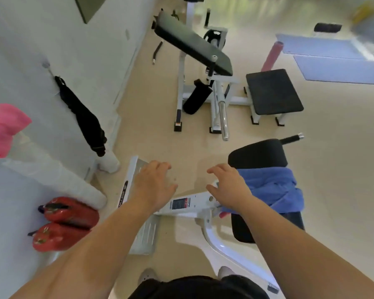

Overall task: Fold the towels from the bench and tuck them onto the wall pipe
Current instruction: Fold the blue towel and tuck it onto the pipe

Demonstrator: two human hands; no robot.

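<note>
Fingers (pixel 160 166) of L hand (pixel 153 186) loosely spread, slightly curled, holding nothing. R hand (pixel 227 186) same, over L edge of blue towel (pixel 270 188); can't tell if touching. Blue towel lies crumpled across black padded counter (pixel 257 154), R of both hands. Pink towel (pixel 3 128) sits on white wall pipe (pixel 52 175), far L. Two red extinguishers (pixel 73 212) on floor beside pipe, by wall.
</note>
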